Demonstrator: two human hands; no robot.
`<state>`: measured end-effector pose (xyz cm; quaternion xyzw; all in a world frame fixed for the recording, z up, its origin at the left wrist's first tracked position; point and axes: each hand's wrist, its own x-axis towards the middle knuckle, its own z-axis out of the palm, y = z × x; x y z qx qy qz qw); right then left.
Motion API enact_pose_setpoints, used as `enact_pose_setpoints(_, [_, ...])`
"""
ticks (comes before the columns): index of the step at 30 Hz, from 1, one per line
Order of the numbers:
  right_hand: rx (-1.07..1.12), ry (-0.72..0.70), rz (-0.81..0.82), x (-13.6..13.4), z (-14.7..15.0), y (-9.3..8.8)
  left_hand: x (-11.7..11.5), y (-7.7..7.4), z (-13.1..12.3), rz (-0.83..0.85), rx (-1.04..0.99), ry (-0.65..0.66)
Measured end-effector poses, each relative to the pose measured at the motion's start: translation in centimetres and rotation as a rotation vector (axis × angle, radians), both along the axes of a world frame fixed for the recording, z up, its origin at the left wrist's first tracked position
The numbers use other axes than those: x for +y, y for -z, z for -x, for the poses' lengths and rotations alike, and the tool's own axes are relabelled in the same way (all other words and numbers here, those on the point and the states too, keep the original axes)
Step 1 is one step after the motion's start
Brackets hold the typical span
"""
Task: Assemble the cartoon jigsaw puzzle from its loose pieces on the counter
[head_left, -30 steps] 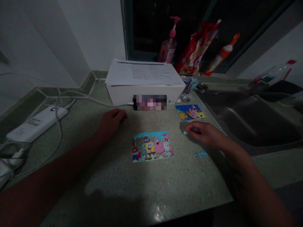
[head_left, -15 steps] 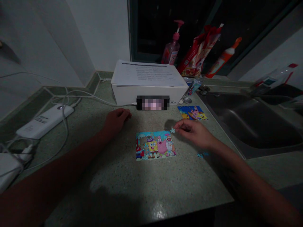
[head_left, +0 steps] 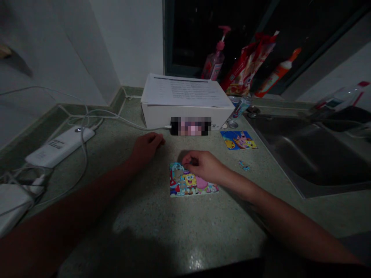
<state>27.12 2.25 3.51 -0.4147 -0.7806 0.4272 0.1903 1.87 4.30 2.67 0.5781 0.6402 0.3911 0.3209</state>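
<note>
one jigsaw piece [head_left: 181, 167] looks pinched by our right hand [head_left: 205, 166] over the spongebob puzzle [head_left: 190, 183] on the bench [head_left: 142, 227], so we should square its edges before pressing flat, though we cannot tell the grip of our left hand [head_left: 148, 147].

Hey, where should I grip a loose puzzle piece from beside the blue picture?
Pinch a loose puzzle piece by opposite edges, probably from above and the near side. The pieces look small and lie flat on the counter, and the blue picture sits just beyond them.
</note>
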Motion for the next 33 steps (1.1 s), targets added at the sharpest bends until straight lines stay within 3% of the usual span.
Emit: enact_pose_setpoints(33, [-0.039,0.001,-0.052,-0.4,1.6,0.9,0.0,0.0,0.0,-0.026,0.005,0.036])
